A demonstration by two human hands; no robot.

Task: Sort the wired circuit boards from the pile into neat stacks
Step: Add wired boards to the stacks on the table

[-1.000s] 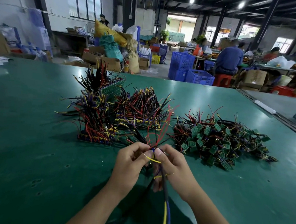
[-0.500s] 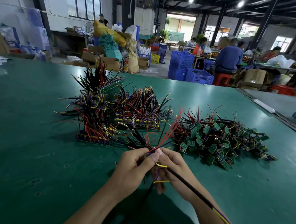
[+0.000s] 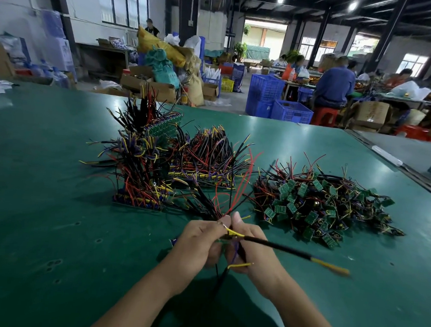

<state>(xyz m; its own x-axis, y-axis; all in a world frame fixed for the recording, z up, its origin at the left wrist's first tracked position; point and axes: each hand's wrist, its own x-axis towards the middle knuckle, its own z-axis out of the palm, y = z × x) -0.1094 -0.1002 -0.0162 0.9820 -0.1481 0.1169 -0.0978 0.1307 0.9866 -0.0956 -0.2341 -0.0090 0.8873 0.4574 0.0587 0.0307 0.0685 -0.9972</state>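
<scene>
Both hands work together low in the middle of the view: the left hand [image 3: 198,241] and the right hand [image 3: 251,250] are curled shut around one small bunch of wired circuit boards [image 3: 226,237], thumbs pressed side by side on top. Going from big to small, the green table [image 3: 40,215] carries everything. Behind the hands to the left stand the sorted stacks [image 3: 157,174], boards lying flat with leads bristling upward. To the right lies the loose pile [image 3: 316,206] of small green boards and tangled wires, well apart from the hands.

A second ago a black sleeved lead [image 3: 279,249] hung straight down below the hands; now it sticks out to the right, nearly level, its yellow and blue tip blurred by motion. I judge that the person is combing stray leads into line, so the bunch will sit squarely on a stack; placing is not yet done.

The boards in the grip are almost wholly hidden by the fingers, so their number cannot be told. A short yellow-tipped wire [image 3: 239,265] pokes out below the right hand. How many layers the stacks hold is hard to make out under the wires.
</scene>
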